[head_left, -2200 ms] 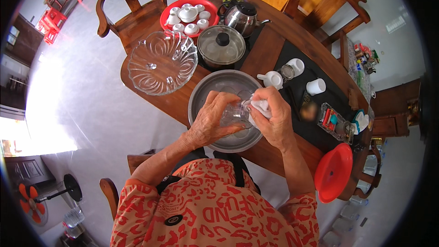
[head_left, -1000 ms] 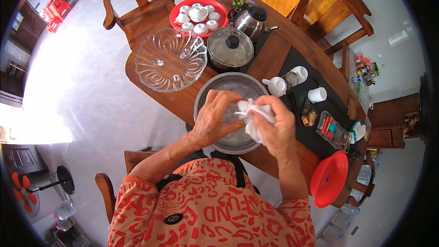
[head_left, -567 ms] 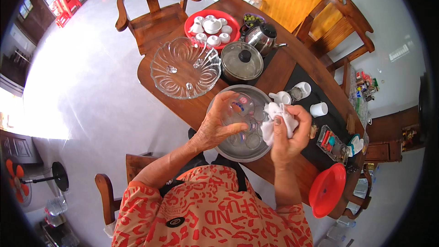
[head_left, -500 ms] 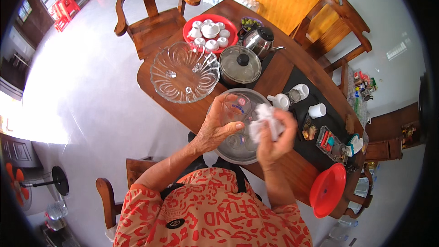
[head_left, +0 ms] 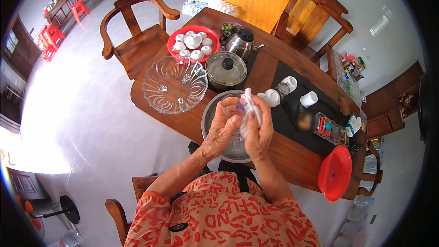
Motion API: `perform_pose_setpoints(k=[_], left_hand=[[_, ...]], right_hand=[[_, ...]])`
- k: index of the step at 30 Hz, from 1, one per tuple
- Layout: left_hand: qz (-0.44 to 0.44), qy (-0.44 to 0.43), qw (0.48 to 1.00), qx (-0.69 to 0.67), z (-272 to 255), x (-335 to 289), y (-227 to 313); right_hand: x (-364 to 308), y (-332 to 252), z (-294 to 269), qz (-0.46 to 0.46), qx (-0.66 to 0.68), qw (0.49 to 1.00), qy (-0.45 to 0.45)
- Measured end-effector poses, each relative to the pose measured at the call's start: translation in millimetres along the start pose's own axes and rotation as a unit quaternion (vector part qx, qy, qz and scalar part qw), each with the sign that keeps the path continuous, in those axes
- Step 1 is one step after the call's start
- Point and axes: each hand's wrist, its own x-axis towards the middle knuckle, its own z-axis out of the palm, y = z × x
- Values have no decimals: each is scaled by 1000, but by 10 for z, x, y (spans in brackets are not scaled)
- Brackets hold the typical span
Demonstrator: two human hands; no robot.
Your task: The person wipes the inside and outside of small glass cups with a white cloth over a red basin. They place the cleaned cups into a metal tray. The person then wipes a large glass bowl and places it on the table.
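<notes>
Glass bowl (head_left: 174,83) beside lidded pot (head_left: 226,69)

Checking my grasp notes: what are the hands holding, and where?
The left hand grips a clear glass around its side; the right hand holds a white cloth bunched against it.

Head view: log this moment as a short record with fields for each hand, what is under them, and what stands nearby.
left hand: holds a small clear drinking glass
right hand: presses a white cloth against the glass
beneath: round steel basin on the dark wooden table
nearby: clear cut-glass bowl, lidded steel pot, red tray of white cups, steel kettle
</notes>
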Motion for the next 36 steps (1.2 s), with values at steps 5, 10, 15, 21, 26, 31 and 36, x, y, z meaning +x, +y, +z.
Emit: perform_pose_setpoints(k=[5, 10, 15, 21, 26, 31, 36], left_hand=[[-8, 30, 998, -53, 121, 74, 8], [-53, 6, 993, -106, 172, 95, -77], [-72, -34, 992, -101, 195, 228, -150], [-74, 23, 992, -104, 169, 328, -340], [-111, 64, 985, -117, 235, 334, -365], [-132, 42, 983, -124, 299, 315, -437], [-118, 3, 986, -119, 290, 320, -462]], right_hand=[[-237, 73, -27, -206, -198, 958, 2], [-57, 103, -141, -161, -121, 980, -1], [181, 99, -365, 164, 137, 976, -53], [-28, 369, -407, -84, -47, 995, 6], [-205, 454, -492, -142, -95, 985, -9], [23, 485, -576, -92, -62, 994, 14], [1, 577, -588, 10, -11, 1000, 0]])
